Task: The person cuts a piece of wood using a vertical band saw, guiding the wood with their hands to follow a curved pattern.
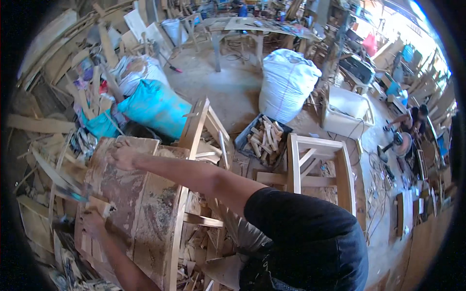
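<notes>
A large, worn wooden panel (131, 194) with reddish stains lies tilted across a wooden frame in front of me. My right hand (121, 156) reaches far across and grips the panel's far top edge. My left hand (92, 222) holds its near left edge, fingers curled over the side, just below a small pale wood block (100, 205). A blurred strip of wood (58, 180) sticks out to the left of the panel. My dark shirt fills the lower right.
Scrap wood piles up on the left and below. A teal sack (155, 107), a big white bag (287, 82), a crate of offcuts (263, 136), an unfinished wooden frame (318, 165) and a white bin (347, 115) stand behind. Another person (412, 121) crouches far right.
</notes>
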Available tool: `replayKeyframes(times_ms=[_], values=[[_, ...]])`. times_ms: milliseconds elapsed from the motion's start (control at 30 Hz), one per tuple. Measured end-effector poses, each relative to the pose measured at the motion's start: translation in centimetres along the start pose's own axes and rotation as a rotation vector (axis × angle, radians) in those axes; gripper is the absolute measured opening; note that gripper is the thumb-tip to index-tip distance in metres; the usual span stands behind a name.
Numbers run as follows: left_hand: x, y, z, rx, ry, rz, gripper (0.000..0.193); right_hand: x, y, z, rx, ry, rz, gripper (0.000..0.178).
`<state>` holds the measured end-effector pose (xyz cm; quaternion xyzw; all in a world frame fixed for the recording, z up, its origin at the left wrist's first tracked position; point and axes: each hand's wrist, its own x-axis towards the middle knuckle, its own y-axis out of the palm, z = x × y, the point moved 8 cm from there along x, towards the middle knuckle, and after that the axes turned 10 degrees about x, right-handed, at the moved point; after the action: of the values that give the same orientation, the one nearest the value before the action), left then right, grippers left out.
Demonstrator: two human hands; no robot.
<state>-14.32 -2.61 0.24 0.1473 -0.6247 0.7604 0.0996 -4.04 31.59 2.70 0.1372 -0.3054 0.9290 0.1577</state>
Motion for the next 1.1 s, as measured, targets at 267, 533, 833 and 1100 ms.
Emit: replayKeyframes(times_ms=[267, 533, 833, 1100], values=[[2.2, 1.3, -1.4, 0.094, 0.054, 0.032, 0.057, -16.7, -14.6, -3.6, 0.152, -0.035, -0.422, 0.052], [3.1, 3.7, 0.0, 0.19, 0.149, 0.063, 0.058, -42.8, -17.9, -10.0, 0.19, 0.367, -0.577, 0.043], [2.3, 4.9, 7.9, -0.089, 0.072, 0.15, 0.059, -64.5, -12.7, -20.7, -0.049, 0.742, -0.381, 0.039], [-14.2, -3.9, 6.0, -0.424, 0.276, 0.032, 0.05, -54.0, -8.7, -18.4, 0.012, 0.514, -0.293, 0.029]])
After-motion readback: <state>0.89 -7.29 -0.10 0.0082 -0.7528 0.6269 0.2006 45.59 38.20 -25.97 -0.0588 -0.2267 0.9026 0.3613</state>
